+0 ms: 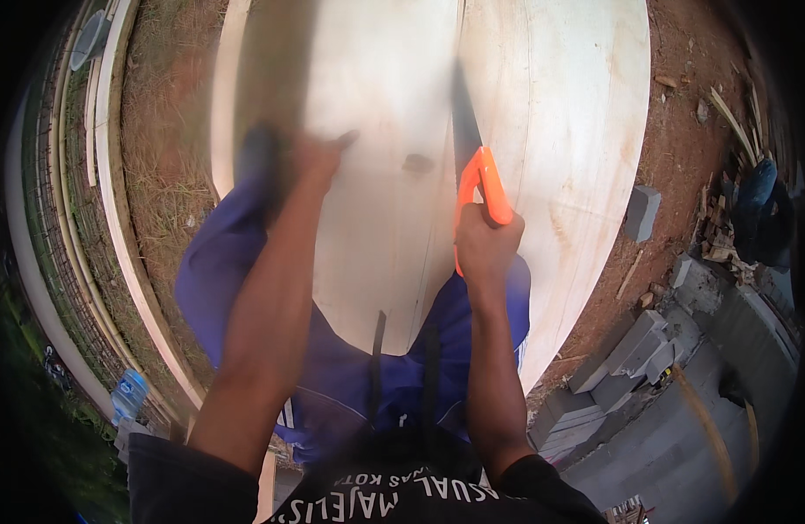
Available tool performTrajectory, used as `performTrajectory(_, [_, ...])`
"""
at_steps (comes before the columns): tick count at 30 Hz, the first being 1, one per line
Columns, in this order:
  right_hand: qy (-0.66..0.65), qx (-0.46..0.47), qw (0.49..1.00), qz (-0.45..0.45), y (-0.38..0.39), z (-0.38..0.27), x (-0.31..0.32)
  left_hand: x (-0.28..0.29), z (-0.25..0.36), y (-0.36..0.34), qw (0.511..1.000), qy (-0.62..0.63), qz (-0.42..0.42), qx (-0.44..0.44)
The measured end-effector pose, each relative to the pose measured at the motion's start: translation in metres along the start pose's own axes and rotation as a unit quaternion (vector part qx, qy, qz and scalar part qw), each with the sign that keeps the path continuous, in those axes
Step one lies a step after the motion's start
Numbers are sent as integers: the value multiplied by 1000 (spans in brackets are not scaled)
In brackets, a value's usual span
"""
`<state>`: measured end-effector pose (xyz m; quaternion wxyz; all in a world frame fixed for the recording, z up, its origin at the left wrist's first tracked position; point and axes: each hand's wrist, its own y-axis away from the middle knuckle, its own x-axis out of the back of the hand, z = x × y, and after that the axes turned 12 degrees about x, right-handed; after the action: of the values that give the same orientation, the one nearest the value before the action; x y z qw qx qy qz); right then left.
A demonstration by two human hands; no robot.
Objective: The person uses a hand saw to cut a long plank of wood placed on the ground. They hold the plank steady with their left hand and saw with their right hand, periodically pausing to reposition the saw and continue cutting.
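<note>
My right hand [488,253] is closed around the orange handle of a handsaw [466,122]. Its dark blade points away from me, set along a thin line in a pale plywood sheet [376,218]; the far end of the blade is blurred. My left hand [319,159] is at the sheet's left edge, with the thumb lying over the top face and the other fingers mostly hidden or blurred. A dark spot marks the wood between my hands. My legs in blue trousers straddle or rest on the near part of the sheet.
Long timber strips [114,175] run along the grass on the left, near a clear plastic bottle [130,395] and a pale bucket [89,40]. Grey blocks [625,349] are stacked at the lower right; another block [642,213] lies on reddish soil beside the sheet. Wood scraps lie beyond.
</note>
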<state>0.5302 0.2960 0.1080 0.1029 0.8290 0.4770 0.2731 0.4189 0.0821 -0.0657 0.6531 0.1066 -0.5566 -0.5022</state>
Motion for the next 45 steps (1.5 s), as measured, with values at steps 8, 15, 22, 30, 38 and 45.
performTrajectory(8, [5, 86, 996, 14, 54, 29, 27, -12, -4, -3, 999, 33, -8, -27])
performTrajectory(15, [-12, 44, 999, 20, -66, 7, -26, -20, -4, -8, 998, 42, -8, -48])
performTrajectory(22, [10, 97, 995, 13, 79, 26, 43, -9, 4, 6, 999, 27, -12, -27])
performTrajectory(30, [13, -6, 1000, -10, -68, -3, -17, -22, -14, -17, 999, 22, -26, -42])
performTrajectory(38, [-11, 29, 999, -13, 86, 18, 45, -11, -11, -11, 999, 1, 23, -39])
performTrajectory(45, [33, 57, 998, -20, -16, 2, -14, -13, -24, -25, 999, 11, -14, -35])
